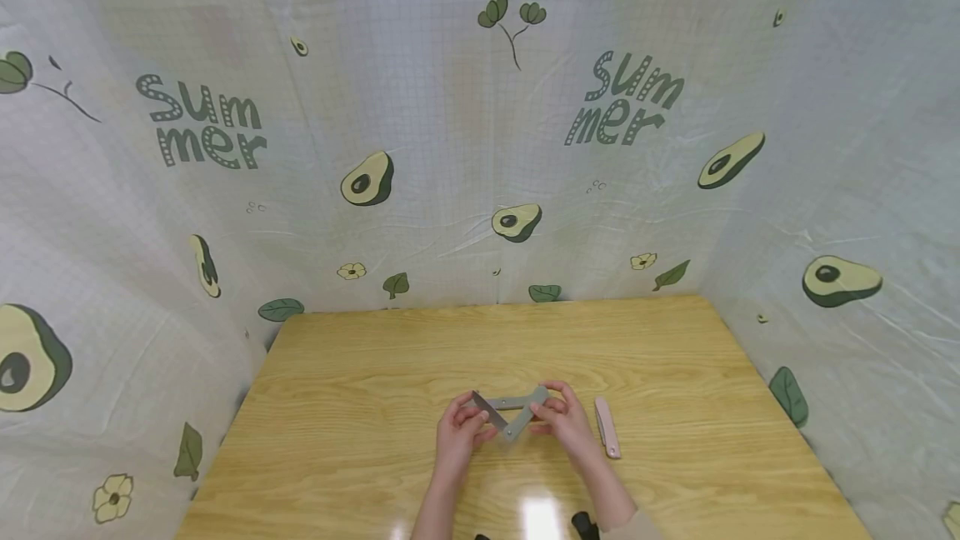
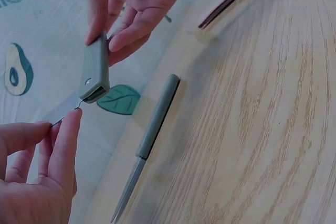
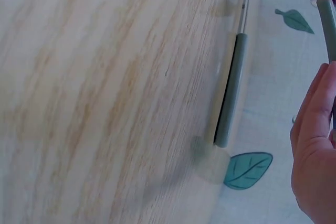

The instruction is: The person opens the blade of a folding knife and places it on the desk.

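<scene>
Both hands hold a half-folded knife with a grey-green handle (image 2: pixel 95 69) above the table. My left hand (image 1: pixel 456 432) pinches its thin blade (image 1: pixel 489 411) between thumb and fingers. My right hand (image 1: pixel 564 419) grips the handle's far end. Blade and handle form a V, joined at the pivot near the bottom. Just beyond, an unfolded knife (image 2: pixel 157 116) of the same grey-green lies on the wood, its blade toward the left. To the right of my right hand lies a pink knife (image 1: pixel 607 427), folded. In the right wrist view, the held knife is cut off by the frame edge.
The wooden table (image 1: pixel 360 357) meets a cloth backdrop (image 1: pixel 450 107) printed with avocados and leaves at the back and sides. A black object (image 1: pixel 585 525) shows at the bottom edge of the head view, near the right forearm.
</scene>
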Demonstrator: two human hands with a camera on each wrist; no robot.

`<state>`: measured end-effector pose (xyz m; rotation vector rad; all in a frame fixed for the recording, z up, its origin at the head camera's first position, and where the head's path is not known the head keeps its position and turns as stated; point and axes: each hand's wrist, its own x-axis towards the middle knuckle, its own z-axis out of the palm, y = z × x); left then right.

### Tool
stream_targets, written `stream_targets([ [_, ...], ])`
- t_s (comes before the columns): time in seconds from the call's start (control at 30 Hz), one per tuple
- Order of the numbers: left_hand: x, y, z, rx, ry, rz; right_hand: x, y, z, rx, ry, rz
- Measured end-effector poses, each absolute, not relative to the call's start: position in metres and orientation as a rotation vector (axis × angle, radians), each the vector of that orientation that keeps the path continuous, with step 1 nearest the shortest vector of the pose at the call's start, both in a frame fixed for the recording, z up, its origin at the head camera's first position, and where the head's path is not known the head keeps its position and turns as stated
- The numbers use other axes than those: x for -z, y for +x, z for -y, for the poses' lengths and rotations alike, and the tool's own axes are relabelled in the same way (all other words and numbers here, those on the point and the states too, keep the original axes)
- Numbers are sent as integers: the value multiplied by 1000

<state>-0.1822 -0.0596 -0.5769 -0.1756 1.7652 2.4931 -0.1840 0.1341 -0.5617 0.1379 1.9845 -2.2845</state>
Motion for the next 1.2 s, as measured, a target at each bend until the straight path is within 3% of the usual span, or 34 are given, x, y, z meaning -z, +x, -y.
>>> stream_targets([
  [1.2,576,-174,43,-2662,-360,-1562,573,-171,-135,2648,357,-1591],
])
